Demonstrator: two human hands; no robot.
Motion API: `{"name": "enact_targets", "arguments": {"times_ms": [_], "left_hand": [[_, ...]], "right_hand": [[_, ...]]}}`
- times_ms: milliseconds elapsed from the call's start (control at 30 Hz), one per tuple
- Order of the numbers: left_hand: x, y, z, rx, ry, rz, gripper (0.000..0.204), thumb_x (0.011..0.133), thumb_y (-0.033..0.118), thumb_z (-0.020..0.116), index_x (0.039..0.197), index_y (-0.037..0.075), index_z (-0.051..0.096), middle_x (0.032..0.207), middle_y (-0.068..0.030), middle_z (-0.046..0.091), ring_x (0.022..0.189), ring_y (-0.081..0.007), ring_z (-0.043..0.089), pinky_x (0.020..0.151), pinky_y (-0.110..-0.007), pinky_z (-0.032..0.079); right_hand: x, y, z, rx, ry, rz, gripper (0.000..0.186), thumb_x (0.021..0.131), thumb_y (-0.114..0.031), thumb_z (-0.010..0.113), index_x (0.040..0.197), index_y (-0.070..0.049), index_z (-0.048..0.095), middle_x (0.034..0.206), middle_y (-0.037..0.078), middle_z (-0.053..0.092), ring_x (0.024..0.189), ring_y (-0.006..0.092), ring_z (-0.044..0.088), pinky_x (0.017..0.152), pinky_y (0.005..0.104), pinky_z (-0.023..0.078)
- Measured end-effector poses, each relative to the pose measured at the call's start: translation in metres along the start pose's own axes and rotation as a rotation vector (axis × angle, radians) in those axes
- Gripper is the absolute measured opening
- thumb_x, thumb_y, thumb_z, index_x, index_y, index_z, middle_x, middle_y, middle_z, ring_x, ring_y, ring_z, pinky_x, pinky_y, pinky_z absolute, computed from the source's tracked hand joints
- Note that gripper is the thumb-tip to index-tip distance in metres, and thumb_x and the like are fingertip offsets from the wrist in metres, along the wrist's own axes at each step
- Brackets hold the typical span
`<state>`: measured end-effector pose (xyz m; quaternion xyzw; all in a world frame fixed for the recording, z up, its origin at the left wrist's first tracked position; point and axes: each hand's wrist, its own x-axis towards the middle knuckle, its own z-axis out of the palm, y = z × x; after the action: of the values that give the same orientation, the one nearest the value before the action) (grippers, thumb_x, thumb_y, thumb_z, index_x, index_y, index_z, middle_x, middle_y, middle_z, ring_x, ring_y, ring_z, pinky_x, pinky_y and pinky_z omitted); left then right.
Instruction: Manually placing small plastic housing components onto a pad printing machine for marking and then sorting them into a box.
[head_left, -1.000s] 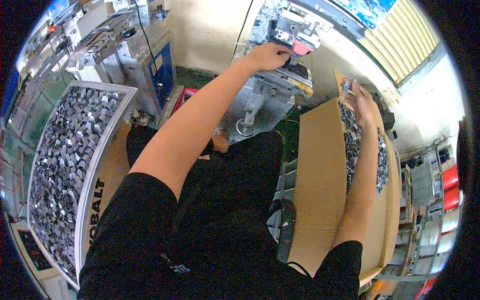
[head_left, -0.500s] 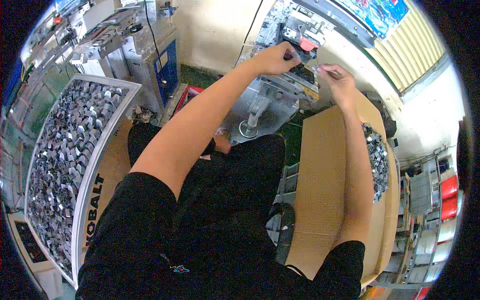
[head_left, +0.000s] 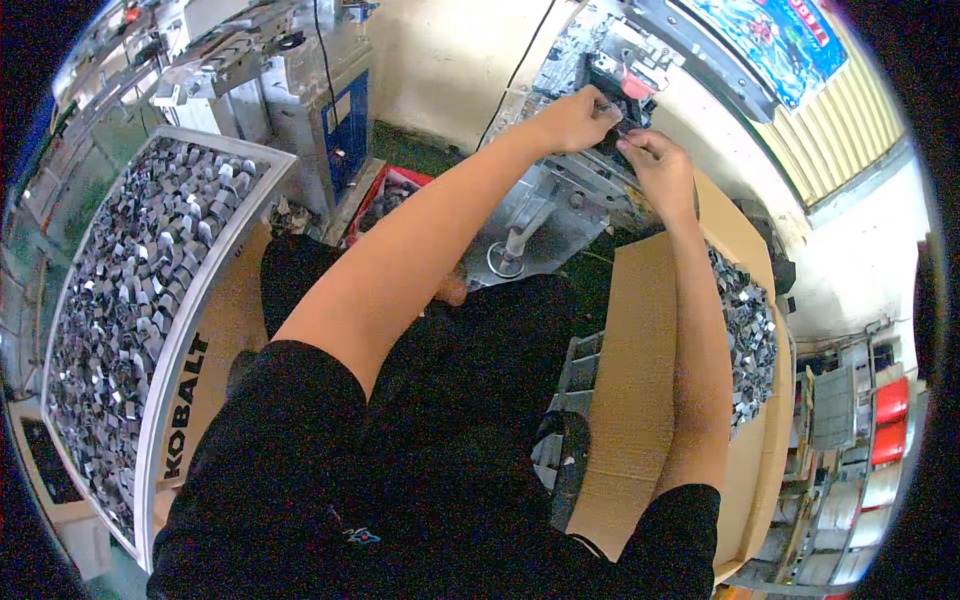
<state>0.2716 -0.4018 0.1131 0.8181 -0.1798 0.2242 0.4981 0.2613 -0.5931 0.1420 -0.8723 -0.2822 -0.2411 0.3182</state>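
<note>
My left hand (head_left: 580, 122) reaches up to a small machine (head_left: 625, 75) with a pinkish-red part on it. Its fingers are closed in a pinch in front of the machine's dark working area, and what they hold is too small to make out. Close by on the right, my right hand (head_left: 660, 165) is also pinched, with its fingertips almost meeting those of the left. A tiny piece may be between them, but I cannot tell its kind. The fingers partly hide the machine's working area.
To my left stands a white-rimmed box (head_left: 190, 300) heaped with small grey metal pieces. On my right is an open cardboard box (head_left: 630, 370) with a pile of similar pieces (head_left: 745, 330). A red bin (head_left: 385, 190) sits low beyond my left forearm. Shelves (head_left: 850, 420) line the far right.
My right hand has moved left toward my left hand, so the two sets of fingertips are now nearly together. The whole view has also shifted slightly.
</note>
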Motion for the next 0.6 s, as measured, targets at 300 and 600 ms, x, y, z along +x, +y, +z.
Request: {"name": "enact_targets", "arguments": {"times_ms": [300, 600], "left_hand": [[-0.135, 0.039, -0.031, -0.297, 0.361, 0.252, 0.038, 0.088, 0.031, 0.072, 0.113, 0.004, 0.062, 0.106, -0.0137, 0.067, 0.095, -0.0247, 0.064, 0.084, -0.038, 0.052], [-0.329, -0.011, -0.252, 0.169, 0.462, -0.202, 0.034, 0.093, 0.023, 0.067, 0.120, 0.003, 0.064, 0.101, -0.0108, 0.070, 0.092, -0.0141, 0.065, 0.079, -0.032, 0.053]], "right_hand": [[-0.013, 0.021, -0.010, -0.147, -0.082, -0.010, 0.038, 0.101, -0.034, 0.056, 0.117, -0.002, 0.069, 0.115, 0.016, 0.070, 0.109, 0.0255, 0.064, 0.099, 0.0354, 0.046], [-0.045, 0.038, 0.013, -0.058, -0.128, -0.224, 0.047, 0.107, -0.028, 0.039, 0.148, -0.005, 0.041, 0.153, 0.013, 0.042, 0.144, 0.0257, 0.034, 0.120, 0.0355, 0.023]]}}
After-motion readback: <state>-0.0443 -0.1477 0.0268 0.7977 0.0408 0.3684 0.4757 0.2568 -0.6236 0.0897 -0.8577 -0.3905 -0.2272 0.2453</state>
